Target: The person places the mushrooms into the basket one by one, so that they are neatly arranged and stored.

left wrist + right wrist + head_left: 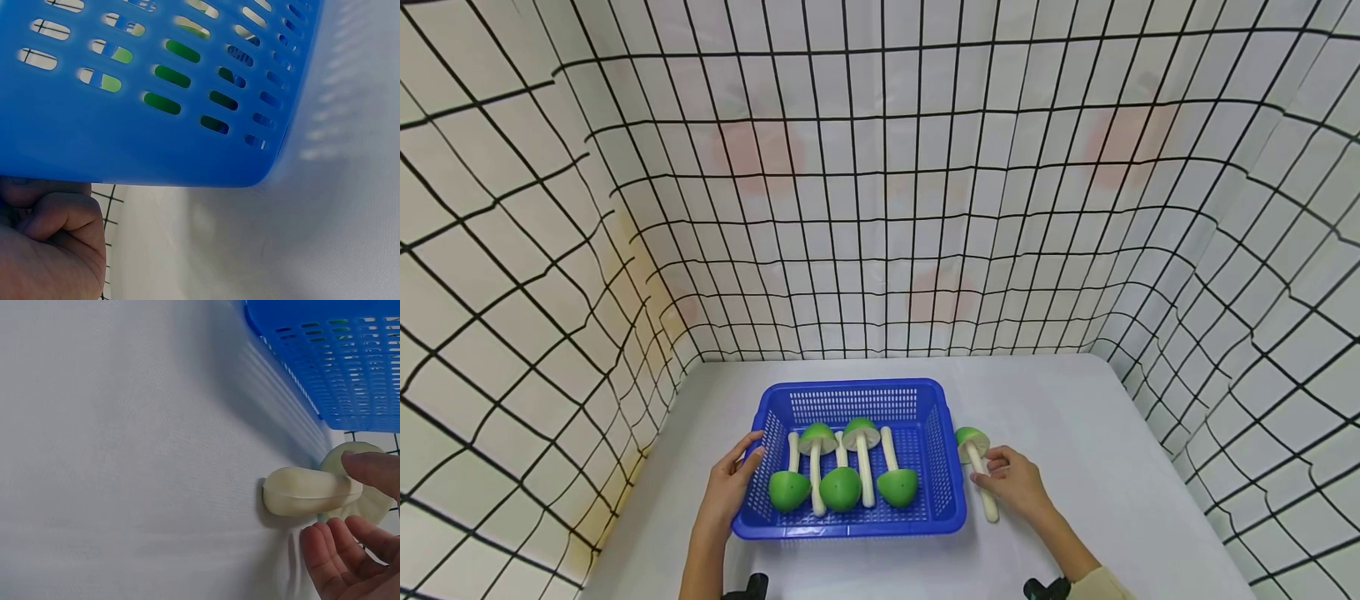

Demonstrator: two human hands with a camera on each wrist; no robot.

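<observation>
A blue plastic basket stands on the white table and holds several toy mushrooms with green caps and pale stems, laid in a row with caps alternately near and far. My left hand grips the basket's left rim; its curled fingers show by the rim in the left wrist view. Right of the basket, one more toy mushroom lies on the table, cap away from me. My right hand has thumb and fingers on either side of its stem, with a gap visible in the right wrist view.
Black grid netting hangs before pale walls at the back and both sides. The white table extends to the right of the basket. Dark wrist straps show at the bottom edge.
</observation>
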